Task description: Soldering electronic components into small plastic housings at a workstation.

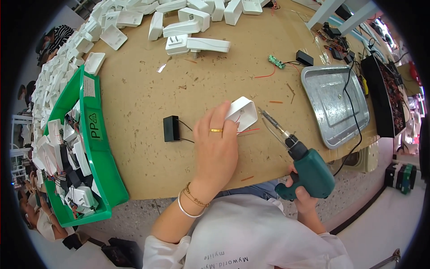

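Note:
My left hand (216, 150) is closed around a small white plastic housing (243, 107), steadying it on the brown tabletop. Thin red wires (249, 131) come out beside the housing. Just left of that hand lies a black rectangular block (170, 128) whose dark leads run under my fingers. In my right hand (303, 199), at the front edge of the table, is a green pistol-grip soldering gun (315, 174). Its metal tip points up and left, close to the housing's right side but apart from it. The inside of the housing is only partly visible.
A green bin (99, 148) of wired white parts stands on the left. White housings (58, 85) are heaped behind it. A metal tray (331, 110) sits right, crossed by a black cable (357, 130). Near it lie a green circuit board (276, 62) and black block (305, 58).

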`<move>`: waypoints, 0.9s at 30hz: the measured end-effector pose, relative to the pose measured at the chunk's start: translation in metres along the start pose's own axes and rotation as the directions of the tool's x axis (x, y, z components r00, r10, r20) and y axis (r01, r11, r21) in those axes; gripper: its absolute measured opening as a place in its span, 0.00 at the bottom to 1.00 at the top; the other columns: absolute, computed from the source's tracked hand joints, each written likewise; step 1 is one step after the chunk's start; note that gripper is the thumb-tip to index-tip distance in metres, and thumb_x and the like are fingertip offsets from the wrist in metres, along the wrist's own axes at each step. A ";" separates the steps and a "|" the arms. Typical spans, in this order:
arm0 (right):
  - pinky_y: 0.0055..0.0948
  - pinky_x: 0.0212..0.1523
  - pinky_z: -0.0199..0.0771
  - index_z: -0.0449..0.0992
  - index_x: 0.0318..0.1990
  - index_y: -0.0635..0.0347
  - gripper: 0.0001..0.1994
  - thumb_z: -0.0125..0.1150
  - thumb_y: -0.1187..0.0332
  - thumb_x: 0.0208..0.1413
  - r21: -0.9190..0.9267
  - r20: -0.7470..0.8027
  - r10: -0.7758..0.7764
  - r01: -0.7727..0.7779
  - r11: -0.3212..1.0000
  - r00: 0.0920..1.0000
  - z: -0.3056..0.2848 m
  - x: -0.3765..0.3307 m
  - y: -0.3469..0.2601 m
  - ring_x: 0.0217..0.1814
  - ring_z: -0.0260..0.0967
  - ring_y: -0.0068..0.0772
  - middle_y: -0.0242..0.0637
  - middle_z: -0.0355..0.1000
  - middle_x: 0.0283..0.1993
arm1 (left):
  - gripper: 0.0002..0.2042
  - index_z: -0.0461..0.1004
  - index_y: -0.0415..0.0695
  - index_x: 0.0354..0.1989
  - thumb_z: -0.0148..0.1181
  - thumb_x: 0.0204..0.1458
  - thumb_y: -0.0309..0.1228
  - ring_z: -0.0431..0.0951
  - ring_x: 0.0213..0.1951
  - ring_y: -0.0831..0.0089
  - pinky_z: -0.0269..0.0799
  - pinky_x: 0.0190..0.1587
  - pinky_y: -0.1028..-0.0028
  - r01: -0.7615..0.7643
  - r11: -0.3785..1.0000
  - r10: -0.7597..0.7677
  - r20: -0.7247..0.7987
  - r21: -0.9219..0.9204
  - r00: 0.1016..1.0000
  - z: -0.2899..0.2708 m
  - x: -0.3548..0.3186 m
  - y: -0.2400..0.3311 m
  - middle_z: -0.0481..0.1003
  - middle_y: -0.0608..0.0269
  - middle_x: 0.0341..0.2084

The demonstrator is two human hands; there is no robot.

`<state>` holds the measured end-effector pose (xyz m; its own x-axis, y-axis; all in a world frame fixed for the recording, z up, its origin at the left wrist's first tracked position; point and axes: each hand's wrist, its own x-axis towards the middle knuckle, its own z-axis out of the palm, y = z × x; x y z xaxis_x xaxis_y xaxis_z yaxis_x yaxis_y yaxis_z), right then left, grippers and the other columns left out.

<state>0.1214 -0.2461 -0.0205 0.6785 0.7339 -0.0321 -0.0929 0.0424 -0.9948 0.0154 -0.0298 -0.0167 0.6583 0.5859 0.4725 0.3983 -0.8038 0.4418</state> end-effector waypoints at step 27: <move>0.30 0.43 0.68 0.65 0.49 0.73 0.29 0.62 0.55 0.48 0.196 0.016 0.016 -0.019 0.980 1.000 -0.013 0.007 -0.006 0.31 0.69 0.30 0.51 0.66 0.46 | 0.04 0.69 0.35 0.28 0.56 0.42 0.19 0.66 0.52 0.52 0.64 0.50 0.56 -0.026 0.999 0.026 0.003 0.036 1.000 0.000 0.007 0.007 0.66 0.53 0.52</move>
<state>0.1365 -0.2501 -0.0163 0.6649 0.7455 -0.0467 -0.2469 0.1603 -0.9557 0.0230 -0.0314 -0.0098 0.6704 0.5649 0.4812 0.4041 -0.8218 0.4017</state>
